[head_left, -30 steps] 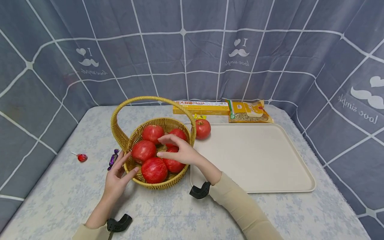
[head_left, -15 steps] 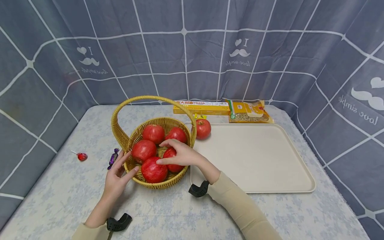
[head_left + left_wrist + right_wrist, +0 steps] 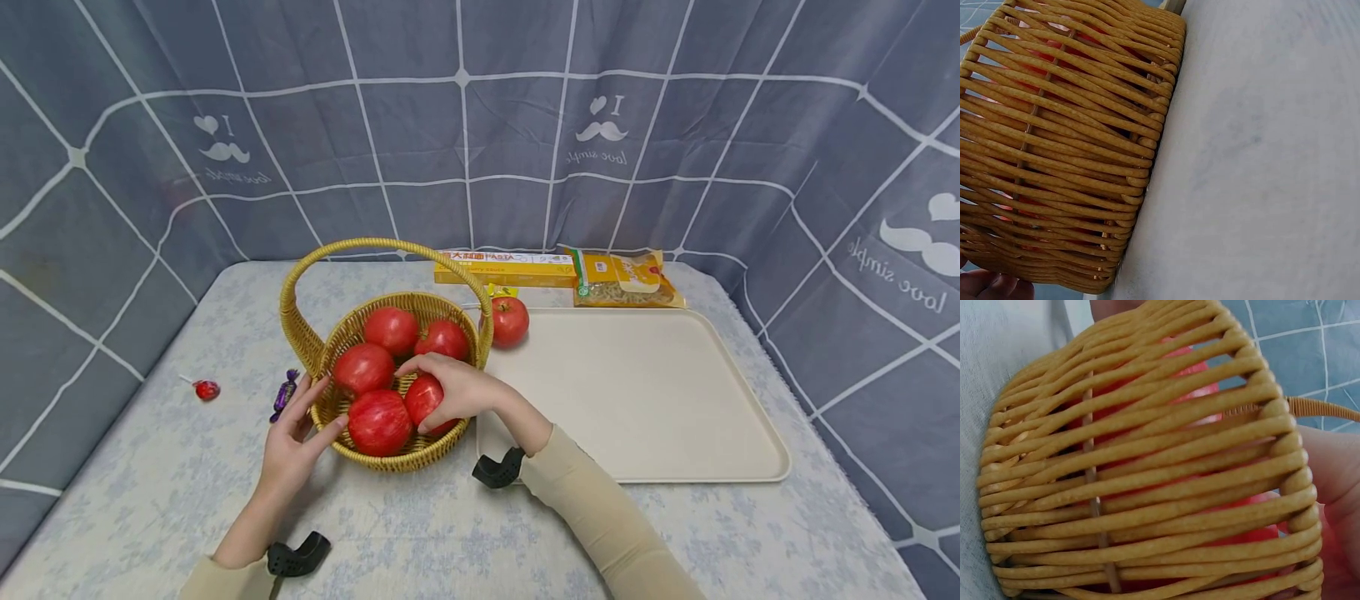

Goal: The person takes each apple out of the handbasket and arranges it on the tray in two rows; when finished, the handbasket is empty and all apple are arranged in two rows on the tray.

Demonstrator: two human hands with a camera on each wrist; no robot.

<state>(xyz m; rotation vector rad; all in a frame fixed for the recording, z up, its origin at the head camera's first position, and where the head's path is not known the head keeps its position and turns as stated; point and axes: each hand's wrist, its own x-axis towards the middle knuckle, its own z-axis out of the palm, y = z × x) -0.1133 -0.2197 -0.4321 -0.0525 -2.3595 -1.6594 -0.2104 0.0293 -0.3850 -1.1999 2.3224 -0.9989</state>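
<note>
A woven wicker basket [image 3: 393, 463] with a tall arched handle holds several red apples [image 3: 378, 423]. My left hand [image 3: 289, 450] holds its near left rim, thumb and index finger reaching over the edge. In the left wrist view, a few fingers [image 3: 997, 285] show against the woven wall. Inside the basket, my right hand [image 3: 471, 392] grips the apple on the right [image 3: 423, 397], thumb on its near side and fingers beyond it. Part of that apple is hidden under the hand. The right wrist view shows mostly the basket's side, with red fruit behind the weave.
A cream tray [image 3: 630, 400] lies right of the basket, with another red fruit [image 3: 509, 322] at its back left corner. Behind it are a yellow pasta box [image 3: 510, 273] and a food packet [image 3: 626, 282]. A purple wrapped candy [image 3: 285, 395] and red lollipop [image 3: 206, 390] lie left.
My right hand has lowered around the right apple, its thumb moving from over the front apple to that one. Some apples have shifted slightly in the basket. The left hand stays put.
</note>
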